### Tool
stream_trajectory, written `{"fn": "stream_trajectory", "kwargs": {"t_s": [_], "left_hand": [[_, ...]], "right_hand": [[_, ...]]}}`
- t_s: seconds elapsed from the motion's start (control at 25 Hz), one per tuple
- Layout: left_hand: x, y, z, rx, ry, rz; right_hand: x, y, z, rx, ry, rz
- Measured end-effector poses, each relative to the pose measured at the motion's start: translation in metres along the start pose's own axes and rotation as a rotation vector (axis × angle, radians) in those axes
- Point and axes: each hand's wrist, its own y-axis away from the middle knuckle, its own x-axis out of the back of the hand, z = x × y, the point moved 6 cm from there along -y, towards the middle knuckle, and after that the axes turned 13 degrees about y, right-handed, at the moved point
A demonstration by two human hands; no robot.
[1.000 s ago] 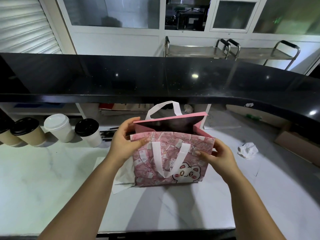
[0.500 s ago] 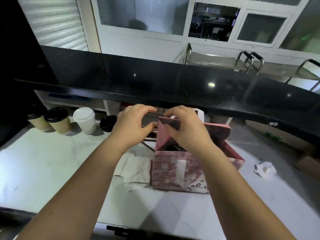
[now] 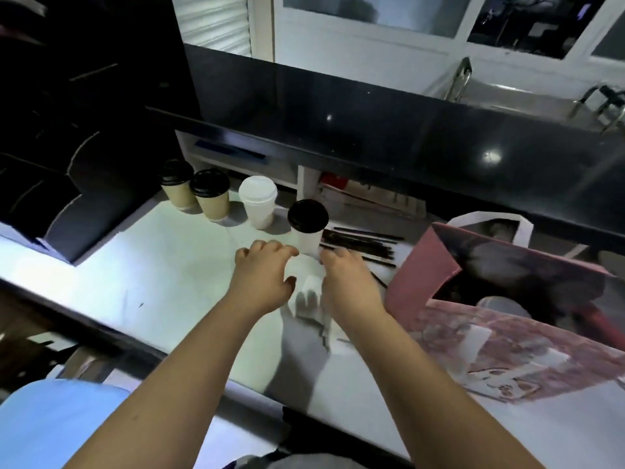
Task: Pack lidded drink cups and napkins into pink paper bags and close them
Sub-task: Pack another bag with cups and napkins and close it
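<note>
Our two hands reach out over the white counter. Our left hand has its fingers bent a little and spread apart, and it holds nothing. Our right hand has its fingers bent down and close together. We see nothing in them, but the picture is blurry there.

The napkins lie between the two hands, just below the fingers. Just past our fingertips stands a white cup with a black lid. It is very near both hands, but we cannot tell if any finger touches it. Thin black straws lie past the right fingers. Off to the right of those fingers, the pink bag stands open. Three more cups wait past the left fingers.

We think the cup comes next. If we squeeze too hard, the lid may pop off and the drink may spill. If our fingers bump the cup first, it may tip and wet the napkins. On the way over, the cup may hit the bag's edge and knock the bag down.
</note>
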Motion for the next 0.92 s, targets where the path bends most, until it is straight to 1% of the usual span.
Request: {"fn": "stream_trajectory", "kwargs": {"t_s": [0.08, 0.12, 0.24, 0.36, 0.4, 0.52, 0.56, 0.6, 0.68, 0.76, 0.92], "left_hand": [[-0.03, 0.01, -0.02, 0.044, 0.022, -0.092], [-0.045, 0.016, -0.027, 0.051, 0.031, -0.133], [-0.081, 0.03, -0.04, 0.043, 0.045, -0.221], [-0.096, 0.028, -0.047, 0.001, 0.073, -0.221], [-0.098, 0.025, -0.048, -0.008, 0.084, -0.221], [-0.1, 0.012, -0.054, -0.009, 0.129, -0.215], [-0.099, 0.009, -0.057, -0.002, 0.141, -0.209], [-0.1, 0.006, -0.059, 0.004, 0.152, -0.204], [-0.101, 0.0, -0.061, -0.001, 0.162, -0.197], [-0.102, -0.002, -0.057, -0.025, 0.165, -0.199], [-0.103, -0.005, -0.052, -0.065, 0.188, -0.198]], "right_hand": [[-0.053, 0.012, 0.005, -0.077, 0.006, -0.196], [-0.074, 0.018, 0.012, -0.116, 0.033, -0.232], [-0.11, 0.034, 0.032, -0.246, 0.14, -0.216], [-0.133, 0.04, 0.041, -0.351, 0.158, -0.209], [-0.139, 0.039, 0.041, -0.341, 0.135, -0.204], [-0.146, 0.035, 0.033, -0.215, -0.013, -0.196], [-0.144, 0.035, 0.033, -0.207, -0.059, -0.177], [-0.143, 0.035, 0.035, -0.233, -0.078, -0.139], [-0.139, 0.036, 0.042, -0.342, -0.025, -0.07], [-0.14, 0.036, 0.046, -0.414, 0.052, -0.109], [-0.134, 0.027, 0.045, -0.435, 0.084, -0.109]]}}
